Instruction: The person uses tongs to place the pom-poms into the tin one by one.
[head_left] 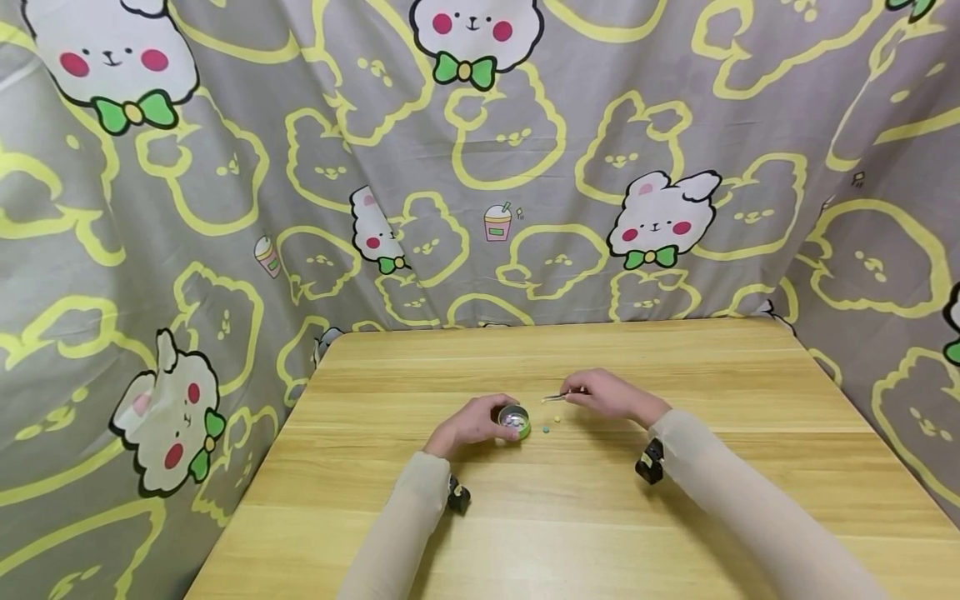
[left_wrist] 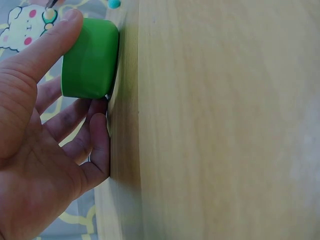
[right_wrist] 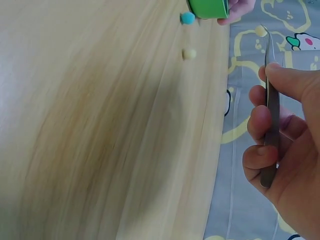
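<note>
My left hand [head_left: 474, 422] grips a small round green tin [left_wrist: 91, 60] that stands on the table, thumb on the near side and fingers around the far side. Some small pale, shiny things lie inside the tin, too small to make out. In my right hand [head_left: 609, 394] is a pair of metal tweezers [right_wrist: 272, 120], pinched between thumb and fingers. Their tips hold a pale yellow ball [right_wrist: 260, 31] above the table, to the right of the tin. Between the hands, a teal ball [right_wrist: 188, 18] and another pale yellow ball [right_wrist: 189, 53] lie on the wood.
The wooden table [head_left: 570, 533] reaches back to a grey curtain [head_left: 465, 150] with cartoon animals, which also hangs along both sides. A black device [head_left: 649, 462] sits at the right wrist and another black device [head_left: 458, 495] at the left.
</note>
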